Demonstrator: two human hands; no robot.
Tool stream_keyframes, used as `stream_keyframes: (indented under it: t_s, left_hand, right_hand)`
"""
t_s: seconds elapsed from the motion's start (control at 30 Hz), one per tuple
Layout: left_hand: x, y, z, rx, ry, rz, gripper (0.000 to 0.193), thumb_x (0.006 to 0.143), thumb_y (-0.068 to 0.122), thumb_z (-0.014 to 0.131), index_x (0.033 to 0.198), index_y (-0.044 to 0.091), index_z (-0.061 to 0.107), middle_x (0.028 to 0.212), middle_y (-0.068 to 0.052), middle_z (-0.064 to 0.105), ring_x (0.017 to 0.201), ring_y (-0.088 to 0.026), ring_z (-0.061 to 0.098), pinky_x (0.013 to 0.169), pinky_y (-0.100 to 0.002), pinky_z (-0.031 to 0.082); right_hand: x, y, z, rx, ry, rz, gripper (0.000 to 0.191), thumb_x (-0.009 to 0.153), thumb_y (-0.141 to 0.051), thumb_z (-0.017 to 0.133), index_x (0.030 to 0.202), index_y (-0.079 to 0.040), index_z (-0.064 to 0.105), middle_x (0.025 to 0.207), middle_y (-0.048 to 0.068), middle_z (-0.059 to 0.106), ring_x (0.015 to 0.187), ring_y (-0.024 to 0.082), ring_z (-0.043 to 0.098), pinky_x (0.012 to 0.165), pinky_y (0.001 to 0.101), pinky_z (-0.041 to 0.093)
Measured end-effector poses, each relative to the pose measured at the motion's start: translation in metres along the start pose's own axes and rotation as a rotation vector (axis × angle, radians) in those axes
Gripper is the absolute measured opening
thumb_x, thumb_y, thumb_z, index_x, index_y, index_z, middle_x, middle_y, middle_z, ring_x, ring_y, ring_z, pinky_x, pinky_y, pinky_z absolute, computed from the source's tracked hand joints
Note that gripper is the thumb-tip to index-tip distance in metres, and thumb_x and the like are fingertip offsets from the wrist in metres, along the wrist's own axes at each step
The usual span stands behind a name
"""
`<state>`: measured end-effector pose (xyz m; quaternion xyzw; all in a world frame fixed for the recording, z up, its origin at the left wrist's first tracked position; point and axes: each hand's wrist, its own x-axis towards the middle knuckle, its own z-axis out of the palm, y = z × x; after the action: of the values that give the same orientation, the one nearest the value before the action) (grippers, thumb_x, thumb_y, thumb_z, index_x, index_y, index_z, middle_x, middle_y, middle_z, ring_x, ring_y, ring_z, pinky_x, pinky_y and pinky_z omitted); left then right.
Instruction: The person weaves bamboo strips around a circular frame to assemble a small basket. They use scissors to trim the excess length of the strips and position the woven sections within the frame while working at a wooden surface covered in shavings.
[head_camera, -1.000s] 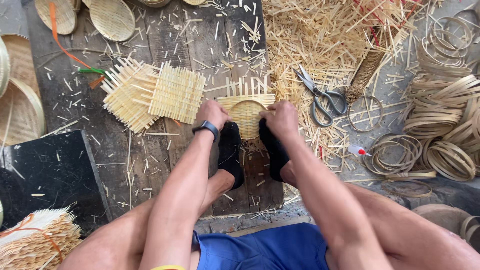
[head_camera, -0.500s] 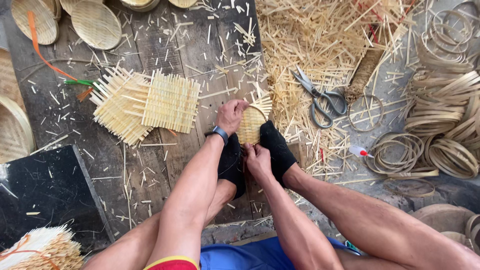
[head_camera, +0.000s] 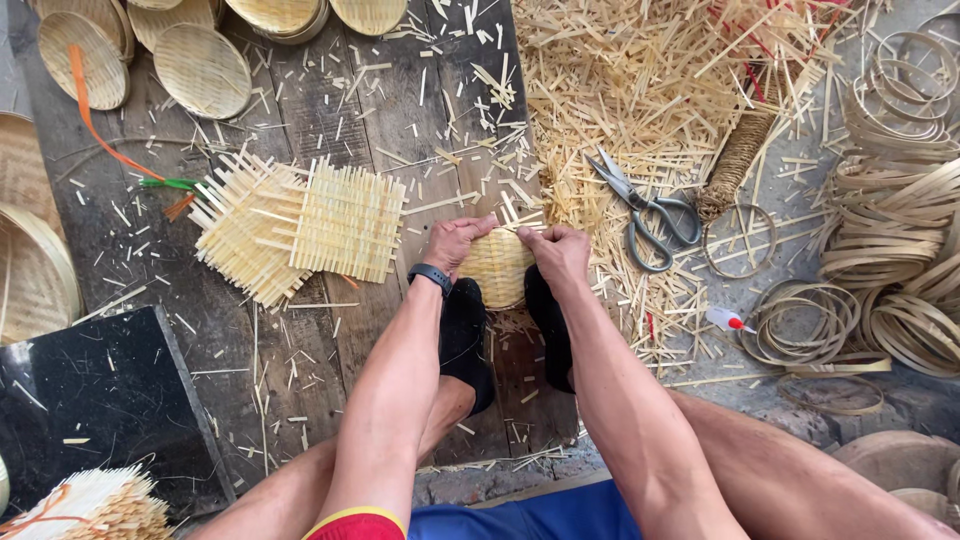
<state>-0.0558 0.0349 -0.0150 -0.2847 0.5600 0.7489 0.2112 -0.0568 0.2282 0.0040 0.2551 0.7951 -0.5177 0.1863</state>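
My left hand (head_camera: 455, 243) and my right hand (head_camera: 557, 253) both grip a small round woven bamboo piece (head_camera: 497, 266), one on each side of its upper rim. The piece is pinned upright between my two feet in black socks (head_camera: 465, 335). A dark watch sits on my left wrist. Loose strip ends stick up from the top of the piece between my hands.
Two square woven bamboo mats (head_camera: 300, 225) lie left of my hands on the wooden boards. Scissors (head_camera: 645, 210) lie to the right amid bamboo offcuts (head_camera: 640, 90). Bamboo hoops (head_camera: 890, 250) pile at far right. Finished woven dishes (head_camera: 200, 65) sit at the top left. A small glue bottle (head_camera: 727, 320) lies nearby.
My hands went from the piece's top edge down to one side, and are now both back at its upper rim. The piece, tilted edge-on half a second ago, faces me again.
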Motion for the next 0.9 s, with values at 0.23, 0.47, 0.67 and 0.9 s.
stream_keyframes:
  t_s: [0.23,0.47,0.67,0.9]
  left_hand:
    - [-0.01,-0.005,-0.009,0.354,0.116,0.087,0.038,0.097,0.041,0.077,0.114,0.007,0.08,0.103,-0.006,0.078,0.095,-0.011,0.069,0.084,-0.027,0.052]
    - [-0.036,0.016,0.005,0.579,0.104,0.592,0.042,0.077,0.017,0.088,0.115,0.007,0.074,0.108,-0.009,0.078,0.098,-0.016,0.075,0.089,-0.027,0.058]
    - [-0.088,-0.013,0.036,1.12,0.096,0.986,0.01,0.091,0.002,0.07,0.09,0.011,0.066,0.089,-0.005,0.069,0.079,-0.021,0.062,0.073,-0.038,0.051]
    - [-0.113,-0.038,0.02,1.183,0.245,0.999,0.016,0.08,0.004,0.069,0.096,0.008,0.066,0.119,-0.012,0.065,0.118,-0.03,0.061,0.104,-0.042,0.053]
  right_hand:
    - [0.004,-0.008,-0.029,0.042,-0.047,-0.022,0.033,0.088,-0.034,0.081,0.073,-0.005,0.071,0.064,0.006,0.066,0.051,0.011,0.053,0.048,0.0304,0.044]
    - [0.0,-0.129,-0.188,-0.852,-0.043,-0.465,0.033,0.099,-0.04,0.067,0.096,-0.008,0.075,0.086,0.013,0.073,0.073,0.023,0.066,0.069,0.0417,0.056]
    - [0.004,-0.109,-0.267,-1.437,-0.237,-0.425,0.034,0.093,-0.044,0.066,0.107,-0.015,0.076,0.102,0.015,0.077,0.091,0.029,0.075,0.084,0.0438,0.06]
    - [0.07,0.044,-0.198,-1.006,-0.084,-0.461,0.066,0.079,-0.032,0.083,0.131,-0.001,0.056,0.124,0.026,0.059,0.114,0.042,0.059,0.098,0.0471,0.048]
